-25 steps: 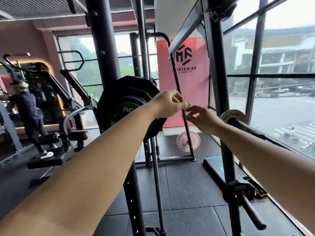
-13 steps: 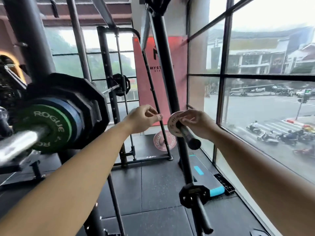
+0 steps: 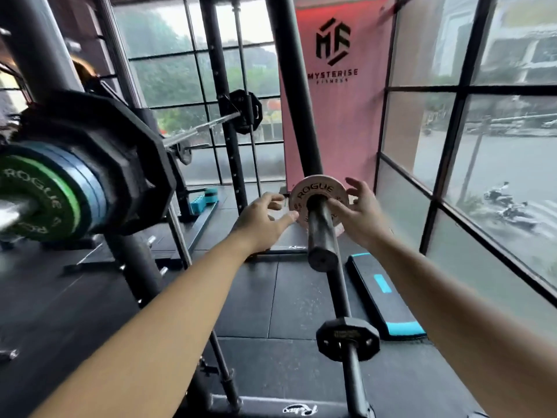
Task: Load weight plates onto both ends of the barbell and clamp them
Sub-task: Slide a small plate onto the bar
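Ahead of you a pink banner (image 3: pixel 337 116) marked MYSTERISE hangs beside the black-framed window (image 3: pixel 497 92); through the glass you see motorbikes (image 3: pixel 509 203) on the street; a black step platform (image 3: pixel 388 300) with blue trim lies on the dark floor mats (image 3: pixel 301 297) under the window.

I see the white ROGUE plate (image 3: pixel 313 188) upright on a peg (image 3: pixel 321 233); the barbell (image 3: pixel 12 211) carries a green-blue-black plate stack (image 3: pixel 90 188).

Both bare arms reach forward, nearly straight. The left hand (image 3: pixel 262 220) and right hand (image 3: pixel 360 217) face each other, held apart, fingers loosely spread.
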